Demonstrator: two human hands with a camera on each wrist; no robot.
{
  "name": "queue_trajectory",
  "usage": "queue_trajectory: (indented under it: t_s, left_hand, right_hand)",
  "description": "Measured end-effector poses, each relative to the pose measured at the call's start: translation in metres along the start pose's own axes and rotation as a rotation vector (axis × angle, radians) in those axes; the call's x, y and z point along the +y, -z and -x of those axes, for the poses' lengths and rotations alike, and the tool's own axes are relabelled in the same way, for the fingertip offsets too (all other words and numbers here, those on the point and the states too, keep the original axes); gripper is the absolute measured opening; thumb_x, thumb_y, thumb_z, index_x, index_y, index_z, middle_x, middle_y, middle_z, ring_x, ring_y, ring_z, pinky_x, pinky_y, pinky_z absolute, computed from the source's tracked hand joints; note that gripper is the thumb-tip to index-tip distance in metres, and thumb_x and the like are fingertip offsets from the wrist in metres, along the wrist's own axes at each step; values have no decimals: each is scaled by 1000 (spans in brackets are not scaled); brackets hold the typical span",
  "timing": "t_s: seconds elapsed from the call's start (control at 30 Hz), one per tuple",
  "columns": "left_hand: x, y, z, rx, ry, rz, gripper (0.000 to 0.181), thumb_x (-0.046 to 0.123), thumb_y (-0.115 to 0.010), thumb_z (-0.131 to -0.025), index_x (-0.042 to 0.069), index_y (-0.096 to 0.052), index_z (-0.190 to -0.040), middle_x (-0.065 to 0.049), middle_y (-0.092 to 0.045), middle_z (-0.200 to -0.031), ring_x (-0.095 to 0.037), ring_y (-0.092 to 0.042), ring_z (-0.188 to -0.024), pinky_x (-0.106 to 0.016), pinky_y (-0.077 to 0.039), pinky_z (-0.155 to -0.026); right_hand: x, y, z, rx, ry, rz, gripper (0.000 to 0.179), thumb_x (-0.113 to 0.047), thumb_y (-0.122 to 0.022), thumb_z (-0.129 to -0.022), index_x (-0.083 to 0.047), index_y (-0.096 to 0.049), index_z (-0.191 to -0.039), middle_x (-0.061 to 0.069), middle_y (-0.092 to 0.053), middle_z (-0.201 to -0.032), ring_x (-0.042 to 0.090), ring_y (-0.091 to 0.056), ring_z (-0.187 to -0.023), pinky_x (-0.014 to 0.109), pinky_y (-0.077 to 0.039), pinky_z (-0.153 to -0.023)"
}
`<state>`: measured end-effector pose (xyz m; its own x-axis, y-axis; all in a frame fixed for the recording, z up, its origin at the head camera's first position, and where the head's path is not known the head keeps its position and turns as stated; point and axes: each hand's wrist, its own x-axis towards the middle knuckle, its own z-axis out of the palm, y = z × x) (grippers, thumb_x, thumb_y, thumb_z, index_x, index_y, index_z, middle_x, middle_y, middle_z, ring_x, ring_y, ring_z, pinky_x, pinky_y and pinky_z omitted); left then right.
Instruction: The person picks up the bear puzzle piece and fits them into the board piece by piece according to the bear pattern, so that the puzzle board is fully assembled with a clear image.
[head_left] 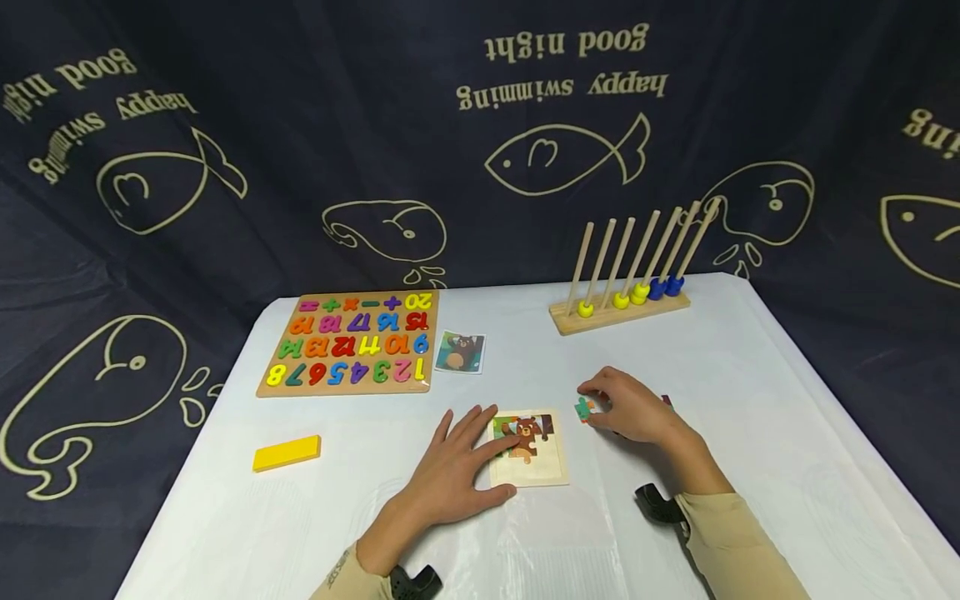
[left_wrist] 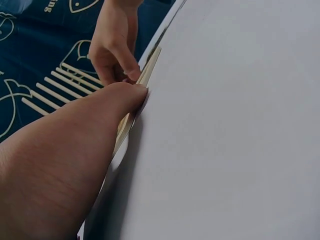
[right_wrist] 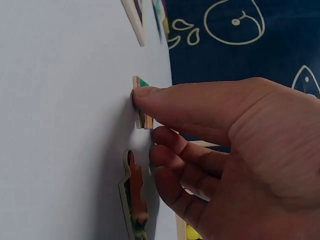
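My left hand (head_left: 452, 475) lies with fingers straight and spread over the left side of a square wooden puzzle board (head_left: 551, 471). A bear picture, partly filled in, shows on the board, and the index finger reaches across it. In the left wrist view, the thumb (left_wrist: 131, 95) touches the board's edge. To the right of the board, my right hand (head_left: 636, 408) pinches a small green and orange puzzle piece (head_left: 582, 409) between thumb and fingers, low over the table. Another puzzle piece (right_wrist: 134, 197) lies beside that hand in the right wrist view, mostly hidden in the head view.
A bear picture card (head_left: 461, 352) lies beyond the board, next to a colourful number board (head_left: 267, 389). A yellow block (head_left: 287, 453) lies at the left. At the back right stands a wooden peg rack (head_left: 622, 316) with tall rods and yellow and blue beads.
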<state>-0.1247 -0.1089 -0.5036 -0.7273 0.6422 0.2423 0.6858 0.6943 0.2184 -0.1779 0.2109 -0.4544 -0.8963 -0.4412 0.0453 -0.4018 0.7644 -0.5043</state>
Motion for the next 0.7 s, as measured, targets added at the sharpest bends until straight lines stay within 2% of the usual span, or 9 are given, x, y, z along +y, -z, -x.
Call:
queue_trajectory:
  t_s: [0.3, 0.53, 0.7]
  left_hand:
    - [0, 0, 0, -12, 9, -1, 66, 70, -47, -86, 40, -41, -145, -6, -25, -156, -28, -19, -143, -61, -11, -110]
    - [0, 2, 0, -9, 28, 10, 76, 72, -49, -84, 28, -42, -146, -4, -26, -156, -26, -20, -143, -60, -12, -111]
    - [0, 3, 1, -13, 30, 10, 77, 72, -48, -84, 27, -42, -146, -4, -27, -156, -26, -20, -143, -60, -12, -111]
  right_hand:
    - [0, -1, 1, -36, -4, 36, 36, -15, -81, -77, -5, -68, -110, 0, -57, -93, 16, -51, -82, 36, -46, -75]
    - [1, -2, 1, -15, 9, 31, 33, -22, -80, -79, -7, -68, -106, -2, -55, -88, 15, -49, -78, 33, -44, -70]
    - [2, -1, 1, -20, 8, 15, 35, -23, -80, -79, -7, -68, -107, -2, -55, -88, 15, -49, -78, 33, -44, -70]
